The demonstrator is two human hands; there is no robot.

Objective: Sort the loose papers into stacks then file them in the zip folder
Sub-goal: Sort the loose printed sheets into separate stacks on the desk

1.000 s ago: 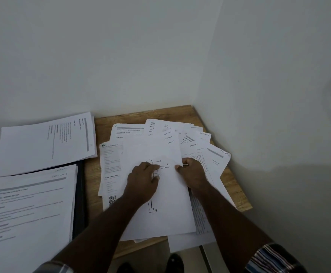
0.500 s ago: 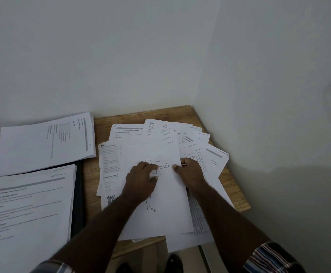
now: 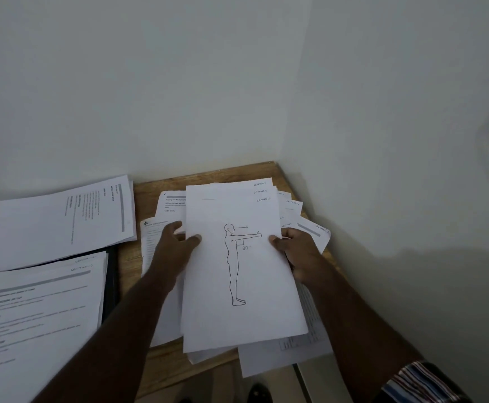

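A small bundle of white sheets [image 3: 254, 321] is held above the wooden table [image 3: 147, 193]; its top page shows an outline of a standing figure with one arm stretched out. My left hand [image 3: 176, 245] grips the bundle's left edge, thumb on top. My right hand [image 3: 292, 251] grips its right edge, thumb on the page. Beneath the bundle, loose printed papers [image 3: 310, 228] lie fanned over the table. A dark zip folder [image 3: 112, 286] lies at the left, mostly covered by two paper stacks.
One sorted stack [image 3: 63, 222] lies at the far left, turned sideways; another stack [image 3: 36, 315] lies nearer on the folder. White walls meet in a corner just behind and right of the table. Papers overhang the table's near edge [image 3: 272, 359].
Both hands moved from pressing on the figure sheet to gripping its side edges. Sheets beneath it were gathered into a bundle, which now sits squarer and lifted off the pile.
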